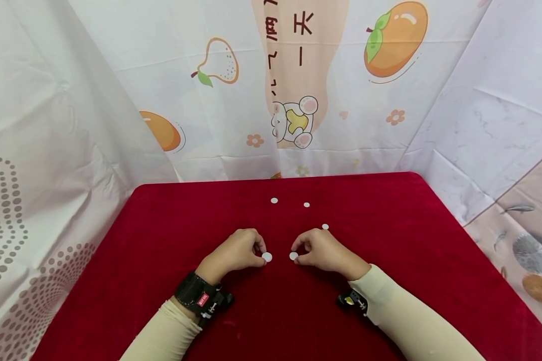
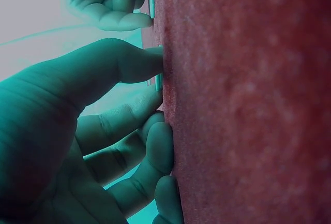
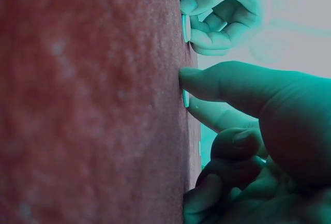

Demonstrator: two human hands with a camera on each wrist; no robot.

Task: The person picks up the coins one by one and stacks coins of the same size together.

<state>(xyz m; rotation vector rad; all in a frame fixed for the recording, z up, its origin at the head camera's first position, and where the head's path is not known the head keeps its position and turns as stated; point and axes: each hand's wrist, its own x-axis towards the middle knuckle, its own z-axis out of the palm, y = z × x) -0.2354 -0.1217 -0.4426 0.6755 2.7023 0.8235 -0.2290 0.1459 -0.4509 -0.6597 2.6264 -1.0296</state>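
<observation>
The left hand (image 1: 235,253) is pinching a white disc (image 1: 267,257) lying on the red desk (image 1: 117,260), fingers curled round it. The right hand (image 1: 327,252) is pinching a second white disc (image 1: 293,256) just beside the first. Three more discs (image 1: 274,200) are lying farther back.

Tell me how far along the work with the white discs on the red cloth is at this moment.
Nothing looks finished: no discs are stacked or set aside. In hand: the left hand pinches one white disc and the right hand pinches another disc, both low against the red cloth. Left: three loose discs lie untouched beyond the hands, at and.
</observation>
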